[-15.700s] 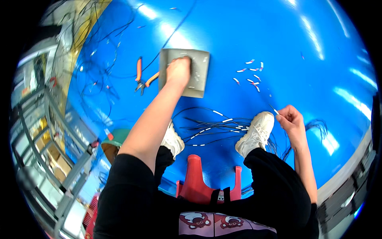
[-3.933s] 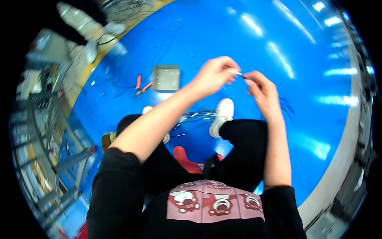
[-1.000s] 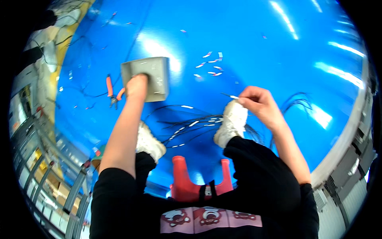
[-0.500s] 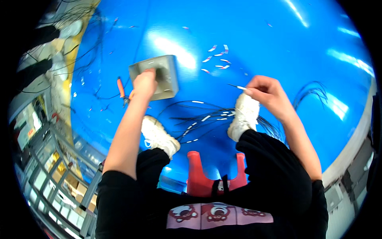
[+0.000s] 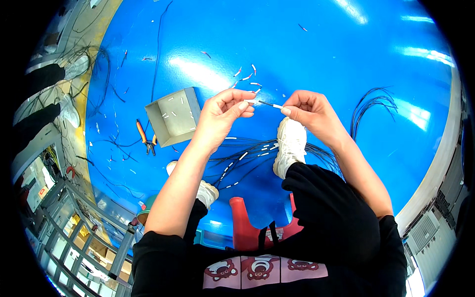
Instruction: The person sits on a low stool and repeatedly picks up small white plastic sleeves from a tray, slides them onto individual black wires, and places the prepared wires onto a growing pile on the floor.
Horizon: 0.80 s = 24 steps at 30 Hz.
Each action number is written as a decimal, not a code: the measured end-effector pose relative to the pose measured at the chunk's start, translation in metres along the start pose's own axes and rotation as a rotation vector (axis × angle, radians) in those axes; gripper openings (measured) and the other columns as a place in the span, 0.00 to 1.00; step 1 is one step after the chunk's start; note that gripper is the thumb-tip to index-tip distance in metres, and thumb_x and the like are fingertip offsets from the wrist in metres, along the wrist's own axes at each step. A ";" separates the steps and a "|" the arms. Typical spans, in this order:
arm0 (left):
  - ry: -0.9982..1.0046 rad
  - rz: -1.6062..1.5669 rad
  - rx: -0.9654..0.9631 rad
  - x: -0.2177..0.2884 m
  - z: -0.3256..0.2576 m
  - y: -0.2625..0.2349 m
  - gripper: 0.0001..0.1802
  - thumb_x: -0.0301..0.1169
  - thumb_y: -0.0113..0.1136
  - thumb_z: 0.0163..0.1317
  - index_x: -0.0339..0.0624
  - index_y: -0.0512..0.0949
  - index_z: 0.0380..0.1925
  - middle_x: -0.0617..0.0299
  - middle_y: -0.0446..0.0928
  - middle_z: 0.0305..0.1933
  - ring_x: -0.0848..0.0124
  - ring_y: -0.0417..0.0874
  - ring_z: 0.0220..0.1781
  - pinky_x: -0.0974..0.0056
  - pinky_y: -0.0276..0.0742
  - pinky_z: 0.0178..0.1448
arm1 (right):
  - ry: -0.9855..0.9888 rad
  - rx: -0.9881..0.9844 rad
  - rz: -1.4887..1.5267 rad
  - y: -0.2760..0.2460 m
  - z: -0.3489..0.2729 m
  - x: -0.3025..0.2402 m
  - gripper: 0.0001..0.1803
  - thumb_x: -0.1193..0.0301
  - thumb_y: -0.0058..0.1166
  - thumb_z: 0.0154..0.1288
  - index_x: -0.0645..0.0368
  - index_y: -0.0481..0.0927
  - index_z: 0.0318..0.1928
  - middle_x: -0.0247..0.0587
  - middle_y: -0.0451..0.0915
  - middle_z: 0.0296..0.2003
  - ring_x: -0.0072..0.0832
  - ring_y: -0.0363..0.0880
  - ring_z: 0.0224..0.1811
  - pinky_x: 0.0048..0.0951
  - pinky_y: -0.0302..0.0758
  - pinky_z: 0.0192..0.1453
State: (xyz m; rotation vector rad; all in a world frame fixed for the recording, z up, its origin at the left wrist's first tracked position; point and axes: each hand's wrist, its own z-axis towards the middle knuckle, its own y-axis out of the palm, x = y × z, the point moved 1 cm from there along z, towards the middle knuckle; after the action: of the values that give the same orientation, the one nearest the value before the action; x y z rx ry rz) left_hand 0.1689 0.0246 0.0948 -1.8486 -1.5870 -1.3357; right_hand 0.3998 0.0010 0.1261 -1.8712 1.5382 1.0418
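Between the thumb and fingers of my left hand (image 5: pixel 223 113) is a small white sleeve (image 5: pixel 250 101). My right hand (image 5: pixel 312 115) pinches a black wire (image 5: pixel 267 103), which carries another white sleeve (image 5: pixel 278 106) near its end. The wire's tip points left at the sleeve in my left hand; whether they touch I cannot tell. Left of my left hand, a grey open box (image 5: pixel 192 101) holds several small white sleeves. Below my hands, a bundle of black wires (image 5: pixel 257 145) with white sleeves lies on the floor, passing by my right shoe (image 5: pixel 291 143).
Orange-handled pliers (image 5: pixel 142 132) lie left of the box. Several small white and red pieces (image 5: pixel 246 77) are scattered beyond my hands on the blue floor (image 5: pixel 307 54). More black wires (image 5: pixel 368 106) curl at the right. A red stool (image 5: pixel 242 225) is under me; another person's shoes (image 5: pixel 69 110) are at the left.
My left hand has come out of the grey box and moved right with a white sleeve, up to the wire's tip. My right hand still holds the wire. The view has shifted slightly.
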 end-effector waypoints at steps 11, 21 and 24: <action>0.024 0.035 0.001 0.005 0.003 0.004 0.11 0.30 0.58 0.67 0.36 0.80 0.45 0.58 0.82 0.39 0.74 0.83 0.38 0.68 0.80 0.45 | -0.014 0.023 -0.014 -0.001 0.001 0.002 0.06 0.71 0.61 0.65 0.60 0.80 0.33 0.20 0.74 0.23 0.06 0.64 0.24 0.16 0.57 0.25; 0.028 0.059 -0.010 0.003 0.001 0.008 0.11 0.31 0.58 0.67 0.36 0.81 0.44 0.60 0.82 0.36 0.75 0.82 0.36 0.68 0.80 0.43 | -0.010 0.019 -0.052 -0.001 0.001 0.002 0.07 0.72 0.60 0.65 0.62 0.80 0.33 0.25 0.76 0.24 0.10 0.69 0.26 0.18 0.65 0.28; 0.046 0.104 -0.024 0.004 0.000 0.012 0.10 0.30 0.57 0.68 0.36 0.81 0.43 0.61 0.81 0.36 0.76 0.82 0.36 0.69 0.80 0.43 | -0.030 0.014 -0.089 0.002 0.002 0.002 0.07 0.72 0.60 0.64 0.63 0.80 0.33 0.25 0.74 0.23 0.10 0.67 0.25 0.19 0.63 0.27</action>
State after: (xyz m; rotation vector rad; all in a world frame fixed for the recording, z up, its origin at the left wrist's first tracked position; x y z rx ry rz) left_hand 0.1791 0.0234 0.1015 -1.8734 -1.4379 -1.3466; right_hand 0.3979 0.0008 0.1231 -1.8874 1.4283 1.0120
